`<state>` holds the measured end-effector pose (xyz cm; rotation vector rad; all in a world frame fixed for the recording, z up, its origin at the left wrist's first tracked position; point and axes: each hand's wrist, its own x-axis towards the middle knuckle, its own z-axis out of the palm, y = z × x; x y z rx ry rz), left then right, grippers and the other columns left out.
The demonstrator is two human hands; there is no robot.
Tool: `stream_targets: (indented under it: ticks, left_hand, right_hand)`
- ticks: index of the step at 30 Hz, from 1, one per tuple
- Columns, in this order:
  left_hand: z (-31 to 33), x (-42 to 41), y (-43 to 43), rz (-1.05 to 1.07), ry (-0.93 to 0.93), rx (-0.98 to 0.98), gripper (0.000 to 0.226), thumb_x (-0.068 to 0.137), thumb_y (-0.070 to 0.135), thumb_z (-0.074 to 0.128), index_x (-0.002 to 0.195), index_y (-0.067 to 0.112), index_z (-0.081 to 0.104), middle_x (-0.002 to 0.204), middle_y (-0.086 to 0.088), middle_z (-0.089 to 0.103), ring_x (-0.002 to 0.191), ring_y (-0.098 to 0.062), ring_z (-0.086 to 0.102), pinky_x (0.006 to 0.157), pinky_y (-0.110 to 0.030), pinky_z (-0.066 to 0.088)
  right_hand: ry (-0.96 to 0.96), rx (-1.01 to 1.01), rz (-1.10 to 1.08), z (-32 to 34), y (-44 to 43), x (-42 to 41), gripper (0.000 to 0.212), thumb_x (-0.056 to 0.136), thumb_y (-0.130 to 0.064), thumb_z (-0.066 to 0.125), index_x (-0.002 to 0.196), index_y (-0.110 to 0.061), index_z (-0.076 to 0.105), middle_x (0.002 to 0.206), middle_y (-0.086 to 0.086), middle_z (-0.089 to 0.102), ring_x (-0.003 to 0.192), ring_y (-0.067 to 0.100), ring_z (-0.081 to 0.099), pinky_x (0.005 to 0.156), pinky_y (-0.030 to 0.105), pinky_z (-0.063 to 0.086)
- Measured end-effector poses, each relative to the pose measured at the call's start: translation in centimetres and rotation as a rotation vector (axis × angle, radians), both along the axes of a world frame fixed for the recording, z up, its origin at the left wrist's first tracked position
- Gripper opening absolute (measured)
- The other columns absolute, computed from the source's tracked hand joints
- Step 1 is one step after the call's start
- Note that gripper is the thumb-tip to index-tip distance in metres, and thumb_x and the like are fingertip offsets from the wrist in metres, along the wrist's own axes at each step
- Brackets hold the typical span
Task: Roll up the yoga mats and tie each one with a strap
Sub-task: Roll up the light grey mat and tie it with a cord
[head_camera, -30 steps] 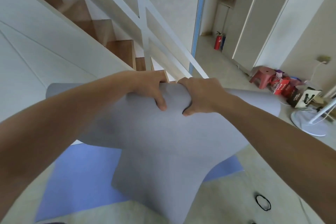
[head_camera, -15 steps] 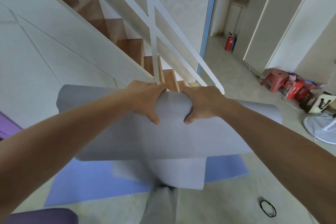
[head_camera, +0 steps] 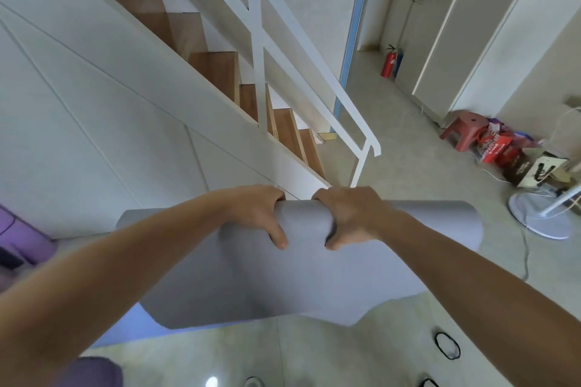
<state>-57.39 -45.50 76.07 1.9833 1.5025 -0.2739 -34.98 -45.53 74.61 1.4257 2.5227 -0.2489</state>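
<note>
Purple rolled mat [head_camera: 22, 239] is seen at the far left edge, set against the white panelled wall under the wooden staircase [head_camera: 220, 72]. Lower down, a strip of a blue mat [head_camera: 133, 327] is spread flat on the pale floor, largely hidden behind a grey yoga mat [head_camera: 301, 280] that is held up in the air at the centre of the frame. The grey mat's top edge is curled into a loose roll running left to right, while its free part hangs down toward the floor. The roll is gripped from above by the left hand [head_camera: 254, 214], with fingers curled over the far side and the thumb pressed on the near face. Just beside it, the right hand [head_camera: 349, 217] is wrapped round the same roll in the same manner. On the floor at lower right, a black loop strap [head_camera: 447, 345] is seen lying apart from the mat. Farther back on the right, a red fire extinguisher [head_camera: 388, 61], a red stool [head_camera: 465, 129] and a white fan base [head_camera: 540, 217] are seen near the walls.
</note>
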Motion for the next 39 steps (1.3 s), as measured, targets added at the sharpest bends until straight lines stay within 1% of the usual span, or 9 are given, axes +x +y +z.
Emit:
stream_targets:
  ticks: [4,7,12,17,21,24,28,33,39]
  left_hand:
    - [-1.1,1.1,-0.4,-0.281,0.297,0.379,0.118,0.052,0.067,0.082,0.147,0.027,0.025,0.124,0.006,0.05,0.107,-0.023,0.058,0.088,-0.037,0.048]
    - [-2.9,1.8,-0.7,-0.277,0.385,0.605,0.094,0.06,0.052,0.079,0.137,0.022,0.034,0.111,0.001,0.052,0.091,-0.024,0.059,0.073,-0.033,0.047]
    - [-2.0,-0.4,1.2,-0.047,0.075,0.224,0.07,0.053,0.045,0.084,0.113,0.028,0.052,0.092,0.012,0.06,0.083,-0.014,0.061,0.072,-0.029,0.051]
    - [-1.9,-2.1,1.5,0.06,-0.136,-0.183,0.08,0.052,0.044,0.09,0.123,0.034,0.055,0.11,0.015,0.064,0.096,-0.012,0.066,0.087,-0.039,0.058]
    - [-2.7,-1.0,0.9,-0.269,0.184,0.223,0.112,0.051,0.065,0.083,0.142,0.029,0.028,0.12,0.009,0.052,0.102,-0.018,0.059,0.083,-0.033,0.047]
    - [-3.8,-1.0,0.8,-0.245,0.224,0.402,0.085,0.056,0.056,0.079,0.123,0.023,0.039,0.105,0.005,0.057,0.083,-0.02,0.059,0.07,-0.033,0.048]
    - [-3.7,-2.7,2.8,0.004,-0.063,-0.015,0.076,0.047,0.05,0.087,0.112,0.033,0.054,0.099,0.012,0.065,0.087,-0.013,0.065,0.081,-0.037,0.057]
    - [-3.0,-3.7,3.1,0.046,-0.304,-0.302,0.053,0.058,0.039,0.09,0.093,0.065,0.06,0.104,0.017,0.071,0.094,-0.011,0.07,0.088,-0.036,0.058]
    - [-4.0,-2.1,1.7,-0.277,0.333,0.479,0.104,0.053,0.061,0.083,0.134,0.022,0.031,0.11,0.002,0.051,0.092,-0.024,0.057,0.073,-0.032,0.04]
  right_hand:
    - [0.035,-0.118,-0.085,0.6,1.5,-0.3,0.073,0.057,-0.052,0.077,0.119,-0.037,0.044,0.086,-0.014,0.059,0.077,0.008,0.056,0.07,0.03,0.048]
    - [0.07,-0.179,-0.125,0.7,1.7,-0.7,0.08,0.058,-0.053,0.078,0.127,-0.038,0.04,0.093,-0.014,0.061,0.084,0.008,0.059,0.078,0.032,0.052]
    - [-0.049,-0.023,-0.014,-1.4,0.2,-1.8,0.13,0.055,-0.067,0.08,0.154,-0.035,0.002,0.143,-0.007,0.039,0.127,0.02,0.045,0.093,0.036,0.039]
    - [-0.024,-0.032,0.005,-1.5,0.7,-3.1,0.085,0.057,-0.064,0.074,0.13,-0.04,0.038,0.105,-0.014,0.06,0.094,0.014,0.06,0.064,0.028,0.036]
    - [0.052,-0.239,-0.119,-0.4,2.5,-3.1,0.063,0.049,-0.061,0.078,0.103,-0.046,0.048,0.09,-0.016,0.062,0.087,0.009,0.059,0.074,0.03,0.05]
    - [0.077,-0.298,-0.146,0.0,2.8,-3.2,0.077,0.051,-0.061,0.079,0.118,-0.051,0.044,0.105,-0.018,0.063,0.1,0.013,0.061,0.081,0.032,0.05]
    - [-0.079,-0.05,0.051,-1.4,1.1,-4.1,0.131,0.053,-0.064,0.083,0.151,-0.04,0.0,0.14,-0.01,0.04,0.124,0.018,0.045,0.091,0.034,0.038]
    - [-0.052,-0.034,0.073,-1.8,2.1,-5.2,0.099,0.059,-0.057,0.076,0.138,-0.048,0.016,0.113,-0.014,0.053,0.104,0.015,0.056,0.078,0.034,0.047]
    - [0.013,-0.249,-0.096,0.1,4.5,-5.6,0.071,0.052,-0.055,0.079,0.114,-0.043,0.046,0.091,-0.016,0.063,0.086,0.008,0.059,0.071,0.028,0.048]
